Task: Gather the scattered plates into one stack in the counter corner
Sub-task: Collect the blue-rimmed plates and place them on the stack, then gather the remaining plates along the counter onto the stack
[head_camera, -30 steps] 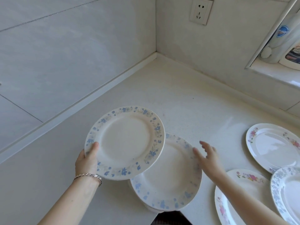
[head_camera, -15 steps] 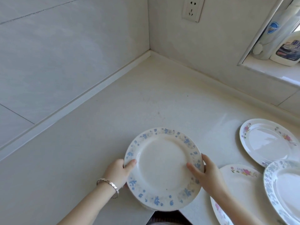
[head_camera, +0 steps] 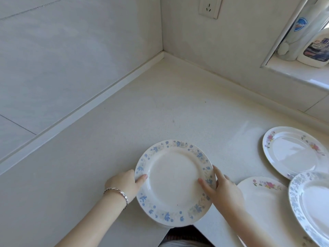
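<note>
Both hands grip the small stack (head_camera: 175, 184) of blue-flowered plates at the near edge of the desk (head_camera: 110, 136). The left hand (head_camera: 124, 184) clasps the stack's left rim, thumb on top, the other fingers hidden beneath or behind it. The right hand (head_camera: 222, 191) holds the right rim with its fingers (head_camera: 204, 184) curled onto the top plate's border. Only the top plate shows clearly; at least one more peeks out below it at the near edge (how many, the view does not tell).

The stack sits well short of the corner (head_camera: 162, 52), which lies straight ahead of the hands and slightly left, with bare desk between. That is the relation the next move likely turns on: a push or carry away from the body toward where the two walls meet. With one hand on either side of a round stack, neither is nearer; both would travel together.

Three loose plates lie to the right, all closer to the right hand: a pink-flowered plate (head_camera: 263, 198) just beside that wrist, a second pink one (head_camera: 293, 152) farther back, and a blue plate (head_camera: 313, 202) overlapping its near edge. Judging by these, the gathering is roughly half done.

A socket (head_camera: 210, 7) sits on the far wall, bottles (head_camera: 315, 43) on the sill.
</note>
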`<state>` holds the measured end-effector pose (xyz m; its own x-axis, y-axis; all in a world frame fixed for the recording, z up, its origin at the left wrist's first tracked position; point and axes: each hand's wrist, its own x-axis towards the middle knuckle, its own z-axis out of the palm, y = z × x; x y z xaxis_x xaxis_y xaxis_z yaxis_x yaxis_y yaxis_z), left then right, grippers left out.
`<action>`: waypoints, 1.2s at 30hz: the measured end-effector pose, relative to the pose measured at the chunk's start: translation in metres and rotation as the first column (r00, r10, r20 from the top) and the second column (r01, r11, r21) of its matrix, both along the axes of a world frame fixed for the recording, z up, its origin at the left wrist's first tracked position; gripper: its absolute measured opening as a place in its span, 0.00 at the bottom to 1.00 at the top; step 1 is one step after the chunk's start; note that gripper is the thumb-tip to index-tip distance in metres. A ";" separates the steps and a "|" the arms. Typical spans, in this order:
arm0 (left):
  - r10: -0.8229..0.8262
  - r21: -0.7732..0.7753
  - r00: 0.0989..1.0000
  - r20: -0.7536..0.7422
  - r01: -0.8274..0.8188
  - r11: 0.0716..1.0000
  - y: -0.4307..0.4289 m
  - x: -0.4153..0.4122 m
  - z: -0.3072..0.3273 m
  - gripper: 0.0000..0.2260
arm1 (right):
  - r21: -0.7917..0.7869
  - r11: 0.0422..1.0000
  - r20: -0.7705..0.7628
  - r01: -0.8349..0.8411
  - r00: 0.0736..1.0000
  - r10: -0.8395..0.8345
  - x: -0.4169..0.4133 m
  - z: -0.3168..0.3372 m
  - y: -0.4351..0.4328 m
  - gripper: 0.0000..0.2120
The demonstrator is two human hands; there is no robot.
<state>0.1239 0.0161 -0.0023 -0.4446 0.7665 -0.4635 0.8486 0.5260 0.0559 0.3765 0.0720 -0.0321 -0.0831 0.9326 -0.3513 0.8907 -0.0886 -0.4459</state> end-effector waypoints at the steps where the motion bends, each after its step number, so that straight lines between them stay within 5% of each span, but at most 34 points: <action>1: 0.065 0.069 0.997 0.046 -0.068 0.995 0.001 0.001 -0.003 0.18 | -0.033 0.998 -0.133 0.045 0.990 -0.049 -0.001 -0.002 0.003 0.33; 3: 0.259 0.203 0.894 0.366 -0.349 0.915 0.005 0.007 -0.011 0.21 | -0.154 0.975 -0.398 0.161 0.893 -0.210 -0.008 -0.005 0.011 0.32; 5: 0.328 0.197 0.642 0.693 -0.606 0.770 0.011 0.018 -0.014 0.22 | -0.272 0.941 -0.523 0.203 0.790 -0.321 -0.017 -0.005 0.019 0.28; 7: 0.324 0.188 0.535 0.780 -0.695 0.693 0.013 0.026 -0.018 0.21 | -0.282 0.935 -0.550 0.213 0.763 -0.340 -0.024 -0.005 0.020 0.24; 13: 0.302 0.251 0.675 0.673 -0.593 0.765 0.010 0.022 -0.032 0.18 | -0.284 0.943 -0.536 0.172 0.787 -0.305 -0.024 0.000 0.019 0.20; 15: 0.289 0.269 0.856 0.428 -0.426 0.864 0.014 0.021 -0.031 0.19 | -0.351 0.915 -0.541 0.198 0.755 -0.371 -0.017 0.009 0.020 0.18; 17: 0.096 0.415 0.993 0.070 -0.117 0.902 0.021 0.025 -0.032 0.21 | -0.389 0.856 -0.523 0.342 0.683 -0.510 0.000 0.014 0.019 0.19; 19: -0.139 0.626 0.989 -0.053 0.141 0.767 0.030 0.039 -0.034 0.20 | -0.499 0.717 -0.562 0.487 0.448 -0.695 0.030 0.014 0.015 0.16; 22: -0.409 0.756 0.910 0.069 0.220 0.617 0.043 0.083 -0.017 0.17 | -0.838 0.304 -0.449 0.453 -0.255 -0.857 0.089 0.005 0.008 0.19; 24: -0.520 0.762 0.831 0.197 0.204 0.615 0.051 0.113 -0.007 0.16 | -0.924 0.078 -0.293 0.375 -0.562 -0.773 0.127 -0.001 -0.004 0.27; 27: -0.598 0.723 0.709 0.373 0.182 0.667 0.057 0.152 0.003 0.17 | -0.929 -0.021 -0.271 0.368 -0.720 -0.638 0.167 -0.010 -0.017 0.27; 31: -0.599 0.612 0.648 0.470 0.249 0.750 0.058 0.191 0.005 0.12 | -0.958 0.012 -0.262 0.287 -0.854 -0.450 0.189 -0.030 -0.023 0.15; 36: -0.428 0.184 0.720 0.546 0.395 0.900 0.065 0.230 -0.010 0.13 | -0.950 -0.001 -0.292 0.313 -0.887 -0.357 0.201 -0.050 -0.015 0.06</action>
